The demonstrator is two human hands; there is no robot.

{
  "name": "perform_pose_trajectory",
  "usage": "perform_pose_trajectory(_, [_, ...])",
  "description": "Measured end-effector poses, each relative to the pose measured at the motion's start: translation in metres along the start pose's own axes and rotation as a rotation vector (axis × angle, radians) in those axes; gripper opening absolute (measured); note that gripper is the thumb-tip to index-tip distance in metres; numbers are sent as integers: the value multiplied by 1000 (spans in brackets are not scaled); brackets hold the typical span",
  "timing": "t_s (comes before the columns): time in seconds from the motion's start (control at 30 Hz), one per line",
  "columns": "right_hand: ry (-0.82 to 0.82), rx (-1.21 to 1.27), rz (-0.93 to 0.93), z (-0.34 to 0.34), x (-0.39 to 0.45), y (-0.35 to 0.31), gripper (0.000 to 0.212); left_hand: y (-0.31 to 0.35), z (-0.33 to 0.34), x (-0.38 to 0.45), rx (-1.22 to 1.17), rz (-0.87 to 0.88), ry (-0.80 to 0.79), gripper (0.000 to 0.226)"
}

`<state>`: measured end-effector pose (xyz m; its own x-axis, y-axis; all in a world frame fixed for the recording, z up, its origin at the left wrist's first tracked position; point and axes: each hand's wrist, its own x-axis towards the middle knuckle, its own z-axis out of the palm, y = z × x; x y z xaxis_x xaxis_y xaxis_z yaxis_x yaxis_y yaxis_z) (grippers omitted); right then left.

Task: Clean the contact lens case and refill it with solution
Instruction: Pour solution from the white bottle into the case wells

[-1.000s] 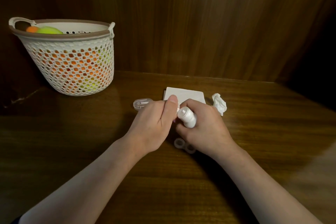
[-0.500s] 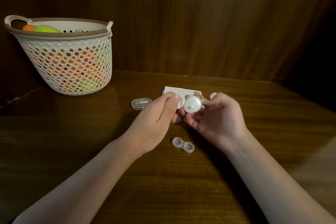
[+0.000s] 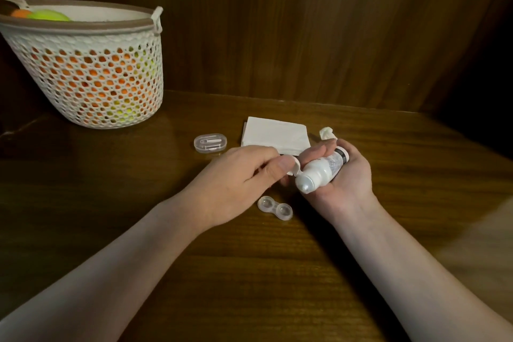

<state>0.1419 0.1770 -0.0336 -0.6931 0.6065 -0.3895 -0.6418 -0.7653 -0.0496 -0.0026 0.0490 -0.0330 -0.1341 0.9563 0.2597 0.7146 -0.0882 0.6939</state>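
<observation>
Case: contact lens case (image 3: 275,207) lies on the table (image 3: 388,230), both wells uncovered and facing up, just below the two hands, so it seems ready to receive solution.
Bottle: solution bottle (image 3: 322,172) is cradled in the right hand (image 3: 342,177), fingers curled around its body, nozzle tilted toward the case.
Cap: left hand (image 3: 238,183) pinches the cap (image 3: 294,166) beside the nozzle, apparently just freed.
Nearby: folded tissues (image 3: 274,136), crumpled tissue (image 3: 327,133) and clear tweezer box (image 3: 210,142) lie behind.
Far left: mesh basket (image 3: 88,77) stands well apart.
</observation>
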Motion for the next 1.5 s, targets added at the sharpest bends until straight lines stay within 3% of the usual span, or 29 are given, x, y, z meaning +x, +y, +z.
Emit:
perform_pose_trajectory(0.07, [-18, 5, -26, 0, 1, 0, 24, -5, -8, 0, 8, -50, -47, 59])
perform_pose_trajectory(0.17, [-20, -3, -86, 0, 2, -3, 20, -15, -18, -1, 63, -83, -149, 35])
perform_pose_trajectory(0.33, [-46, -23, -127, -4, 6, -3, 23, -21, -19, -1, 235, -76, -260, 43])
perform_pose_trajectory(0.6, [-108, -165, -160, -8, 13, 1, 19, -26, -13, 2, 248, -85, -210, 26])
perform_pose_trajectory(1.07, [-186, -459, -301, -7, 22, 2, 35, -32, -10, 3, 197, -113, -195, 37])
perform_pose_trajectory(1.5, [-195, -481, -348, -7, 21, 7, 39, -36, -12, 3, 99, -110, -208, 38])
